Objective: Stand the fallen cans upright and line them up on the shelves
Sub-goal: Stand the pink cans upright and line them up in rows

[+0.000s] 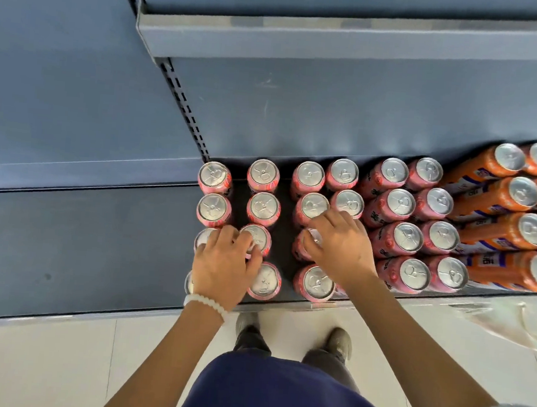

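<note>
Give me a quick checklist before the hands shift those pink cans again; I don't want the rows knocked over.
1. Visible pink cans upright: ok, every top faces up.
2. Left hand grip: ok, fingers curl over the third can of the second column.
3. Right hand grip: ok, fingers curl over the third can of the third column.
4. Column spacing even: not ok, dark gaps separate the left columns, while the right columns sit packed.
5. Orange cans standing: ok, tops all face up.
6. Cans hidden under the hands: cannot tell.
</note>
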